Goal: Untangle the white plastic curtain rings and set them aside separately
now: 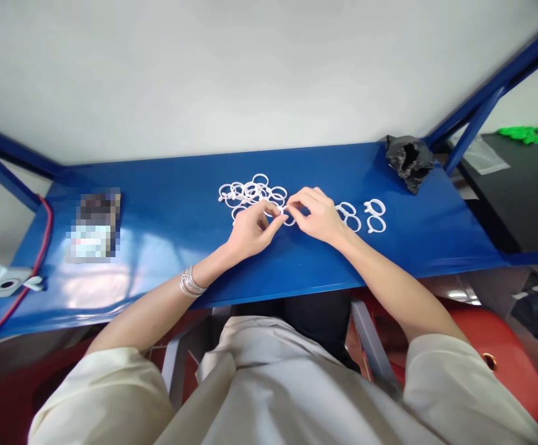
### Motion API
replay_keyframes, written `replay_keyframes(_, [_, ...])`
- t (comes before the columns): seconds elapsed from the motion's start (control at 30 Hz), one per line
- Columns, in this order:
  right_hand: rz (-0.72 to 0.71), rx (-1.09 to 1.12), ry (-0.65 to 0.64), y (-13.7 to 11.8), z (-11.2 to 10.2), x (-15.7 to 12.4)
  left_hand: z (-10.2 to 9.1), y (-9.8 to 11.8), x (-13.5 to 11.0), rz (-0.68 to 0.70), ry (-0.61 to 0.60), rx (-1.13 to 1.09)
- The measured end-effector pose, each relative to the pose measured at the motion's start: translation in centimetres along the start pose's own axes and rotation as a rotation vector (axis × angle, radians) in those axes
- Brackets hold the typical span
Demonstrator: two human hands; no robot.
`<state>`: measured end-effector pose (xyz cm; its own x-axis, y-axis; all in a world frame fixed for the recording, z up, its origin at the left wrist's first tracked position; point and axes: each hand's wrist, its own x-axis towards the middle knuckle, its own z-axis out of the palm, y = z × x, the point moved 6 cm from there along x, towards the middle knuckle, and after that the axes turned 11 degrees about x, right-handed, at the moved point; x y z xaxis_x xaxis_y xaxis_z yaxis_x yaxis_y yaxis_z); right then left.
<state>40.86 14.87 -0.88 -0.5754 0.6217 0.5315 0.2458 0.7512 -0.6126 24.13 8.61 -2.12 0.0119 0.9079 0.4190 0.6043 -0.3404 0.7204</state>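
My left hand (255,230) and my right hand (316,214) meet over the blue table, fingertips almost touching. Both pinch a thin white plastic ring (290,222), which hangs partly hidden between the fingers. Just beyond my left hand lies a loose pile of similar white rings (253,191), several of them overlapping. Some rings have a small knob on the rim. To the right of my right hand lie more white rings (353,223), partly covered by the hand. Farther right, a pair of rings (376,224) lies one above the other.
A crumpled black plastic bag (409,162) sits at the table's back right. On the left of the blue table (176,185) lies a blurred-out flat object (95,225). A red cable (44,247) and a white device (4,281) are at the left edge. Blue frame bars rise at both sides.
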Motion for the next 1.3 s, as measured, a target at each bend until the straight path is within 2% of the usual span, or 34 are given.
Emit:
replay_keyframes(0.13, [-0.021,-0.053,0.034,-0.4,0.8,-0.3,1.2,-1.7,-0.3,-0.184,-0.066,-0.231])
replay_keyframes(0.2, [-0.02,-0.079,0.04,-0.4,0.8,-0.4,1.6,-2.0,-0.1,-0.231,-0.094,-0.319])
replay_keyframes(0.4, [-0.04,-0.177,0.021,-1.2,1.4,-0.8,1.8,-1.2,0.5,-0.262,-0.216,-0.448])
replay_keyframes(0.53, [0.031,-0.119,0.102,-1.2,1.5,-0.9,2.1,-1.0,0.6,-0.271,-0.289,-0.549])
replay_keyframes(0.73, [0.188,0.088,0.206,-0.7,2.0,-0.9,2.2,-1.4,0.8,-0.302,-0.245,-0.638])
replay_keyframes(0.93, [0.28,0.229,0.246,-0.6,2.3,-0.9,1.8,-0.8,0.9,-0.263,-0.231,-0.647])
replay_keyframes(1.1, [0.372,0.322,0.284,0.6,1.9,-0.9,1.3,-0.1,0.8,-0.195,-0.226,-0.601])
replay_keyframes(1.17, [0.331,0.329,0.255,0.6,1.8,-0.8,1.4,-0.2,0.6,-0.205,-0.238,-0.575])
replay_keyframes(1.3, [0.11,0.2,0.174,-0.4,1.7,-0.9,1.7,-1.4,0.2,-0.27,-0.214,-0.55])
